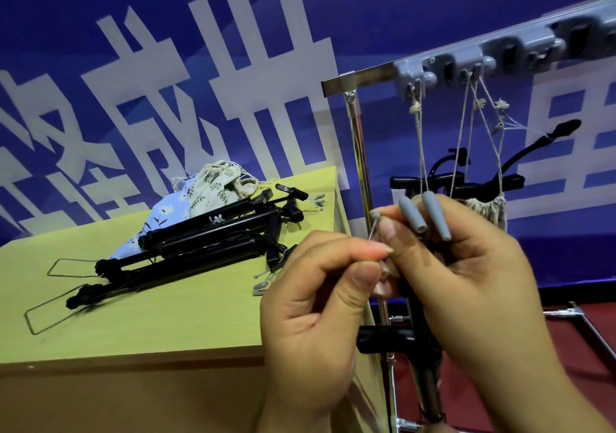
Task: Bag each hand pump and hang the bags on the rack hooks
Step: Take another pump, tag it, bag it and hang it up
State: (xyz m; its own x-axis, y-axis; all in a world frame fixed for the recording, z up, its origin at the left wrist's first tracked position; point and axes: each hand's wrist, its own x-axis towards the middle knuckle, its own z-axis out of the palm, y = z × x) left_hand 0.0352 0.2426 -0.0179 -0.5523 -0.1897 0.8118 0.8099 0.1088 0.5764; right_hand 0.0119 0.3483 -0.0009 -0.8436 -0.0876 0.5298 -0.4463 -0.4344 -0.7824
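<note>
- Blue banner (pixel 233 15) with large white characters fills the back wall; a yellow-green worktop (pixel 150 316) stands at the left and a metal rack (pixel 361 172) at the right, over a dark red floor (pixel 566 326).
- Left hand (pixel 316 326) is near and centre, its thumb and forefinger curled and pinching a thin metal pin (pixel 374 227) with a small grey tip.
- Right hand (pixel 473 266) is just beside it, its fingers (pixel 386 229) curled round a black pump (pixel 423 342) that hangs down below the hands; the fingertips of both hands meet at the pin.
- Two grey cord ends (pixel 425 212) lie across the right fingers, their strings (pixel 420 139) running up to a grey hook bar (pixel 473 55) on top of the rack.
- Whether the held pump sits in a bag cannot be told: its upper part is hidden behind the hands, and its lower end is cut off at the bottom edge.
- Further right, a beige bag (pixel 490 209) hangs by strings from the bar, with black pump handles (pixel 483 179) sticking out of its top; most of the bag is behind the right hand.
- On the worktop, well apart from the hands, lie several black pumps (pixel 206 236) in a heap, wire foot loops (pixel 53 306) at their near left ends.
- Behind that heap lie cloth bags (pixel 213 185), one pale with leaf print, one light blue, partly covered by the pumps.
- Small loose bits at the worktop's right edge are too small to make out.
</note>
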